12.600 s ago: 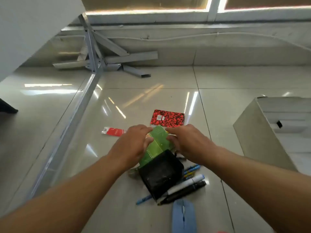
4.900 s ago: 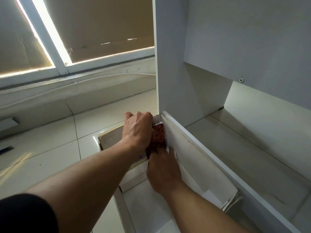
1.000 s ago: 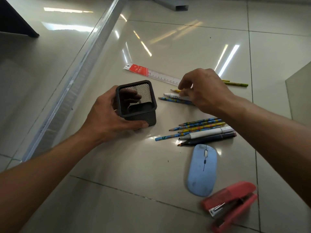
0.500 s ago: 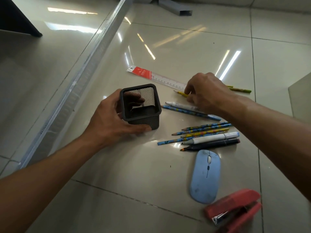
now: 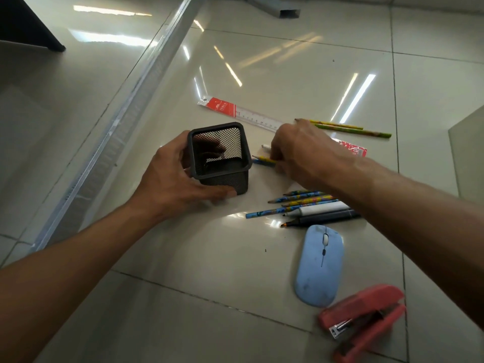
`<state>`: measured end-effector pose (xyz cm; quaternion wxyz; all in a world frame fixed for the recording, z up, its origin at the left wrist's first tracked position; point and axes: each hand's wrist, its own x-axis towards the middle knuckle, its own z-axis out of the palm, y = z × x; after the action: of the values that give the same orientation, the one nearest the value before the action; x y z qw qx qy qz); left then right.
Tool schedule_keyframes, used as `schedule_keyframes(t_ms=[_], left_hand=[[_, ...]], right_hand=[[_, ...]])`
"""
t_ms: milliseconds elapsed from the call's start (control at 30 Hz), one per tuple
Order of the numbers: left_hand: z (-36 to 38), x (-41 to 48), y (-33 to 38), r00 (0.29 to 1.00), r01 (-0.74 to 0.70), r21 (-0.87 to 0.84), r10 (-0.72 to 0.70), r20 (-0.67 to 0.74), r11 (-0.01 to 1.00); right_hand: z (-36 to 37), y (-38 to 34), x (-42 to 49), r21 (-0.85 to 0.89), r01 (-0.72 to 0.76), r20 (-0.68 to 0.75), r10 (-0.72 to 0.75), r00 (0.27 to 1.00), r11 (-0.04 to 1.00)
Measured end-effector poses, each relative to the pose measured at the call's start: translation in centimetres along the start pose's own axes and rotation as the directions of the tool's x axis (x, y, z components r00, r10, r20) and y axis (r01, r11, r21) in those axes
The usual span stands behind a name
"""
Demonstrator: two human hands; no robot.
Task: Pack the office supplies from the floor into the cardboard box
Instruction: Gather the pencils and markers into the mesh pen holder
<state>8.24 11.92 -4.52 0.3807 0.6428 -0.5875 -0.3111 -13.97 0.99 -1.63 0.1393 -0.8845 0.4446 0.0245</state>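
Observation:
My left hand (image 5: 172,184) grips a black mesh pen holder (image 5: 220,155) standing on the tiled floor. Just right of it, my right hand (image 5: 301,150) is closed on a few pens and pencils (image 5: 264,160) whose tips stick out toward the holder. Below lies a bunch of patterned pencils and two markers (image 5: 311,208). A blue mouse (image 5: 319,265) and a red stapler (image 5: 364,323) lie nearer to me. A ruler in a red sleeve (image 5: 235,112) and two green pencils (image 5: 348,129) lie farther away. The cardboard box's corner (image 5: 468,153) shows at the right edge.
A grey metal rail (image 5: 123,121) runs diagonally along the floor on the left. A metal channel piece (image 5: 277,9) lies at the top. A dark furniture foot (image 5: 28,24) stands at the top left.
My right hand has closed on the pens beside the ruler and drawn them left toward the holder. My left hand keeps its hold on the holder.

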Motion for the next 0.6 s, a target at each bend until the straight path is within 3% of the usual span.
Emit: schedule_keyframes(t_ms=[400,500,600], left_hand=[[-0.1,0.1,0.1,1.000,-0.011,-0.002,0.011,0.000,1.000],[-0.1,0.1,0.0,1.000,-0.007,-0.016,0.007,-0.003,1.000],[0.0,0.0,0.0,1.000,0.008,-0.029,-0.008,-0.008,1.000]], right_hand=[[0.6,-0.3,-0.6,-0.093,0.042,0.001,-0.042,0.999,0.995],[-1.0,0.0,0.4,-0.013,-0.003,-0.060,0.002,0.998,1.000],[-4.9,-0.3,2.0,0.153,0.018,-0.209,0.015,0.978,0.988]])
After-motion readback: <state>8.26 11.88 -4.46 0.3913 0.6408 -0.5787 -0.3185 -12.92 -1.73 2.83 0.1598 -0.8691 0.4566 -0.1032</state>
